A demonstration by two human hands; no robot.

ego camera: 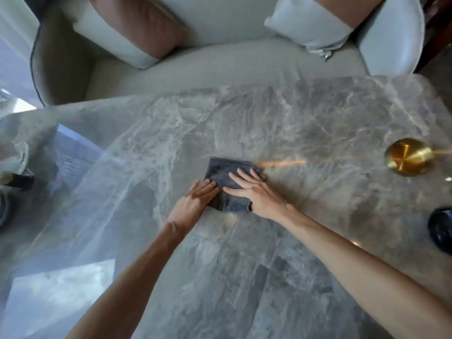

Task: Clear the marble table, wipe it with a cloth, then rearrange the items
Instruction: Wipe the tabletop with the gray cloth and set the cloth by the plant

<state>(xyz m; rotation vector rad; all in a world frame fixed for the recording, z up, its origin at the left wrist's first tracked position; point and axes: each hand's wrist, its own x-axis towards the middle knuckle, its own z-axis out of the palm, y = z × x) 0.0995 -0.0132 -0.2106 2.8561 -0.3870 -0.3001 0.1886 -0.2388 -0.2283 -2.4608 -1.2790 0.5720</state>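
Note:
A folded dark grey cloth (221, 176) lies flat near the middle of the grey marble table (305, 123). My right hand (252, 192) presses on the cloth's right half with its fingers spread and straight. My left hand (195, 200) lies flat beside it, its straight fingertips resting on the cloth's left edge. Both forearms reach in from the bottom of the view.
A round brass base (409, 156) stands on the table at the right. A dark rounded object (441, 231) sits at the right edge. Dark items (17, 179) lie at the far left. A pale sofa (208, 67) with cushions (137, 28) runs behind the table.

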